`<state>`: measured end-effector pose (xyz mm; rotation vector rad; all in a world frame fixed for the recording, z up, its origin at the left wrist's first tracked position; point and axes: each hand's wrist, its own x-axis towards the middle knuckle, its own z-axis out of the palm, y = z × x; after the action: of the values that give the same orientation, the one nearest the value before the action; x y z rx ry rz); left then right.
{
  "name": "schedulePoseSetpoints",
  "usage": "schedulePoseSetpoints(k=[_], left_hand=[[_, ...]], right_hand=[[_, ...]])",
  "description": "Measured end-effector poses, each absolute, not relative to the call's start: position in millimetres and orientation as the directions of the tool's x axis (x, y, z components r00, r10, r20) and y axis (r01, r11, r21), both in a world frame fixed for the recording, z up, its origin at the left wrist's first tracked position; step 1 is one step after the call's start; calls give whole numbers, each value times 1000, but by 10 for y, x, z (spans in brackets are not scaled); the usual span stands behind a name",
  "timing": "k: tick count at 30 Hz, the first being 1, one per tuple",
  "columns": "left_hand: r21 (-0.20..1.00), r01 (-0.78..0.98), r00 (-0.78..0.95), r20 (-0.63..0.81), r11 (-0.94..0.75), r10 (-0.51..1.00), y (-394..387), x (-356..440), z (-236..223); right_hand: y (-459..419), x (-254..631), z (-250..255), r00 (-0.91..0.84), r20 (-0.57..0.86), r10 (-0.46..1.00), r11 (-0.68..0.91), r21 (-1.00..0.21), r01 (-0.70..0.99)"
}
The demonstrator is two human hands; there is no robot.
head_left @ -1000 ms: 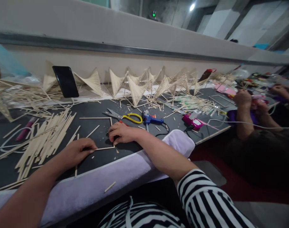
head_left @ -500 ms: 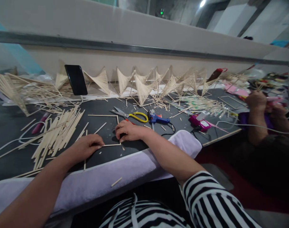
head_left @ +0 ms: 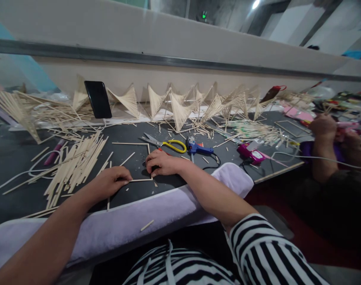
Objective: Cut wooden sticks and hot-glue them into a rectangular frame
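A square frame of thin wooden sticks point(head_left: 130, 143) lies flat on the dark tabletop point(head_left: 17, 154) in front of me. My left hand point(head_left: 109, 182) is curled with its fingertips pinched on the left end of the frame's near stick. My right hand point(head_left: 162, 163) presses down with bent fingers on the frame's near right corner. A loose stick point(head_left: 127, 159) lies inside the frame.
A heap of loose sticks point(head_left: 75, 164) lies to the left. Yellow-handled scissors point(head_left: 168, 145), a blue glue gun point(head_left: 198, 149) and a pink glue gun point(head_left: 248, 152) sit beyond my right hand. Finished twisted stick shapes point(head_left: 177, 107) and a black phone point(head_left: 97, 99) lean on the wall. Another person's hands point(head_left: 325, 126) work at right.
Both hands stay on the stick frame, holding the same spots. Only the view has shifted slightly, so everything sits a little further right.
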<state>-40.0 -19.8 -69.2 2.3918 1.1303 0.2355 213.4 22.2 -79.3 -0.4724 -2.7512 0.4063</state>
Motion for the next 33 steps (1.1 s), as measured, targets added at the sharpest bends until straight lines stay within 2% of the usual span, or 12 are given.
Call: schedulePoseSetpoints(k=[14,23,33], left_hand=[[484,677,649,-37,-555,760,-198,-396,-679],[457,694,637,-30,-556,771,-128,-442,-766],[454,700,644,-67,-551,762,-224,-374,-631]], right_hand=[[246,2130,-811,-896,251,366,902,-333,275],[264,2136,-768,-909,221,354,915,-284,287],[271,2114,-850,-893,279,352,914,-309,264]])
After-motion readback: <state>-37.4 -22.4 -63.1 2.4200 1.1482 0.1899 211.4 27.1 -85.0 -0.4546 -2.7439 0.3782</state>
